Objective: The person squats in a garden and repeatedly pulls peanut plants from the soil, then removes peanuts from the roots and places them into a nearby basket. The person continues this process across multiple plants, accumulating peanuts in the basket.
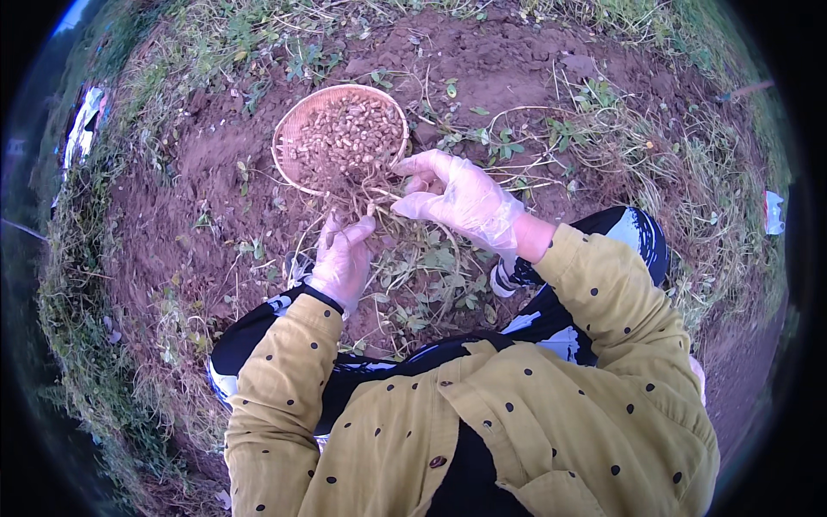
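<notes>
A round woven basket [280, 161], heaped with peanuts [349, 133] in their shells, stands on the soil just beyond my hands. At its near edge is a peanut plant [376, 191] with thin tangled roots and stems. My left hand [340, 263], in a thin clear glove, has its thumb and fingers closed on part of this plant. On the other side, my right hand [465, 200], gloved likewise, reaches in by the basket's right rim. Its thumb and fingers are parted, with the roots next to their tips; any contact is hard to make out.
Pulled peanut vines [672, 159] lie heaped at the right. Leafy stems [431, 276] spread between my bent legs, near my shoes. Brown soil [228, 159] with scattered leaves surrounds the basket, and green weeds [82, 336] border the left side.
</notes>
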`<state>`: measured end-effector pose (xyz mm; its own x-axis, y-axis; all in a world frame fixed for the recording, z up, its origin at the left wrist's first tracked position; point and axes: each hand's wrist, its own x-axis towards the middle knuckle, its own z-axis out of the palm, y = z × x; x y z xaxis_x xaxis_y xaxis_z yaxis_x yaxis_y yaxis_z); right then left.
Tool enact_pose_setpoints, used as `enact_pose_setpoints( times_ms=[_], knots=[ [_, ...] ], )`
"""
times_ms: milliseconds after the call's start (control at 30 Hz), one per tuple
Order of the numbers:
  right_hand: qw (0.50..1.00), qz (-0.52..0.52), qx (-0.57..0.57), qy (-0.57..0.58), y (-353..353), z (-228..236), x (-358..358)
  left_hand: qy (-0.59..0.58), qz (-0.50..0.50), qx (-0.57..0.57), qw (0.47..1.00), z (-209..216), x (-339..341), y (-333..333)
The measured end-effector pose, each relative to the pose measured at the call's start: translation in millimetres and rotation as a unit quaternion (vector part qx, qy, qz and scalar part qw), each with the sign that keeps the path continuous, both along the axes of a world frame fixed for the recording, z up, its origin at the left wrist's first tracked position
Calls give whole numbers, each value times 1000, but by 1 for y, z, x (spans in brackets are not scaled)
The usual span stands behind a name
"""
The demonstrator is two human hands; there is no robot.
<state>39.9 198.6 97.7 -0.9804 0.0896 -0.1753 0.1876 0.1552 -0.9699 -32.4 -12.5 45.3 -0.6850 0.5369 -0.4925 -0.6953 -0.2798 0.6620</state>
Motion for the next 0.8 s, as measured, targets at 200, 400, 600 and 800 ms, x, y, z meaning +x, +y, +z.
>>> enact_pose_setpoints(
  times_ms=[200, 400, 600, 800],
  knots=[
    [990, 83, 102, -50, -15, -14, 9, -59, 105, -18, 993, 5, 2, 1],
    [997, 54, -37, -42, -29, -43, 14, -73, 58, 106, 990, 6, -3, -6],
    [933, -25, 315, 171, 15, 1, 18, 45, 1, 33, 998, 29, 11, -3],
    [792, -61, 536, 288, 91, 44, 34, 223, -81, -143, 961, 48, -4, -34]
  ],
)
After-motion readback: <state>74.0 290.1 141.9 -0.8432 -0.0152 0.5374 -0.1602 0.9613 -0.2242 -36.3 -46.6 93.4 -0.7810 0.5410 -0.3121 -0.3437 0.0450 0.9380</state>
